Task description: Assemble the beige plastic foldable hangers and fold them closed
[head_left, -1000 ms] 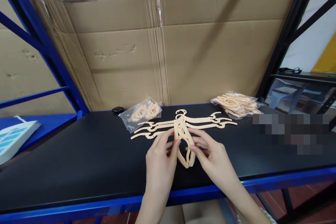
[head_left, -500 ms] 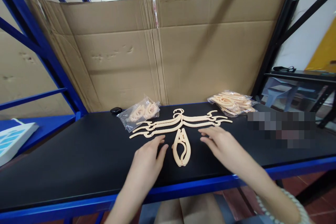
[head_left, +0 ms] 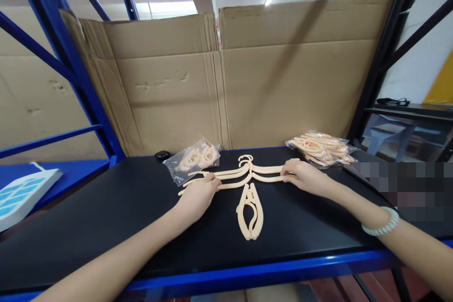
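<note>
Several unfolded cream clothes hangers lie close together on the black tabletop, their hooks pointing to the back. My left hand is closed around their left arms, and its fingers hide part of them. At the other side my right hand pinches the right arms, covering their ends. Between my hands and nearer to me lies a folded cream hanger, touched by neither hand.
A clear bag of cream parts rests at the back left beside a small black object. Another bag of cream pieces lies back right. Cardboard walls the back. A blue rail runs along the front edge.
Both hands have moved forward and outward from beside the folded hanger and closed on the arms of the unfolded hangers. The view has shifted slightly.
</note>
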A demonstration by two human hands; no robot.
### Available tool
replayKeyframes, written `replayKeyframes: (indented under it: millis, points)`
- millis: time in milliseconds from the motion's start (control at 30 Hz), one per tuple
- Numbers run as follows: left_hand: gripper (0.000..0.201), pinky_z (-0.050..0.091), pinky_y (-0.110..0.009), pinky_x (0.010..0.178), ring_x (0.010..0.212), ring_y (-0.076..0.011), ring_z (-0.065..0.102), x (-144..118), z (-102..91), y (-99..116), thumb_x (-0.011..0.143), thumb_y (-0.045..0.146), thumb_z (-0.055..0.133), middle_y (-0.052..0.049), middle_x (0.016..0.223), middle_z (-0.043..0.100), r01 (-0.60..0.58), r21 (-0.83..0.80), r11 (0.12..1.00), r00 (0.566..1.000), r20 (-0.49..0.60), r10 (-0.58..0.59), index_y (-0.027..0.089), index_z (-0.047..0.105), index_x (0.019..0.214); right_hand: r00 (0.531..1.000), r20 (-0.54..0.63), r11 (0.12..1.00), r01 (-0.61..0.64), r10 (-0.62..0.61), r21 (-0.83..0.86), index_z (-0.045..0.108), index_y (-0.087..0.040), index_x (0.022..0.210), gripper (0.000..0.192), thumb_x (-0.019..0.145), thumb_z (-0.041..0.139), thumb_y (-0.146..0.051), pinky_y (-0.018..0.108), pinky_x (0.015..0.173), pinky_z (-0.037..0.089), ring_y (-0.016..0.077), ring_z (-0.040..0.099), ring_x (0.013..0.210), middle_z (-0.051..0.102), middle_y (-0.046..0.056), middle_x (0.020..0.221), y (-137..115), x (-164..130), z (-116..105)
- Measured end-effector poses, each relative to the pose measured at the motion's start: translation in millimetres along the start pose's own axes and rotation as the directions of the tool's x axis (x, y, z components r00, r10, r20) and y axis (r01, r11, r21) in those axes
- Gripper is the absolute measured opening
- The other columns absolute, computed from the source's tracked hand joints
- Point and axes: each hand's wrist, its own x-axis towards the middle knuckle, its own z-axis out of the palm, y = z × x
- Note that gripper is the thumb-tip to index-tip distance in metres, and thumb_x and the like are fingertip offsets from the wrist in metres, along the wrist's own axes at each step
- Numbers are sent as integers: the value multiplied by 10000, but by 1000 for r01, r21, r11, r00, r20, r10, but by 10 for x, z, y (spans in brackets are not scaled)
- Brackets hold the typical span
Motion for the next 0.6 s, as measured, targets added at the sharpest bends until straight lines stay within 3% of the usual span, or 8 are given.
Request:
replayKeyframes:
  millis: [167,267,433,600]
  points:
    - [417,525,-315,566,699,-218,660,-145,-88,33,822,-18,320,-134,1130,614,21,189,982,993,-120,2,141,581,1107,984,-173,994,-50,34,-94,611,-209,901,153,895,459,-192,288,665,445,176,626,765,674,36,879,-24,-128,-92]
    - [415,545,-320,625,800,-229,669,-180,-98,28,821,-20,334,-134,1209,588,13,171,985,968,-249,31,158,576,1107,957,-288,982,-76,23,-174,614,-224,922,170,916,444,-237,292,660,442,188,647,780,694,33,899,-28,-160,-140]
    - [216,553,-374,789,931,-238,658,-153,-56,12,928,213,422,-134,1264,555,-90,-73,993,905,-422,51,183,618,1016,933,-361,974,-71,-11,-214,623,-217,917,199,930,428,-257,285,630,439,185,654,752,709,36,868,-46,-168,-126]
    - [187,517,-363,914,1062,-226,631,-118,-85,10,904,209,476,-89,1201,632,-127,-340,932,854,-516,-72,211,659,943,916,-402,973,-94,1,-211,621,-214,919,203,940,426,-267,305,688,471,189,653,765,703,45,882,-91,-165,-78]
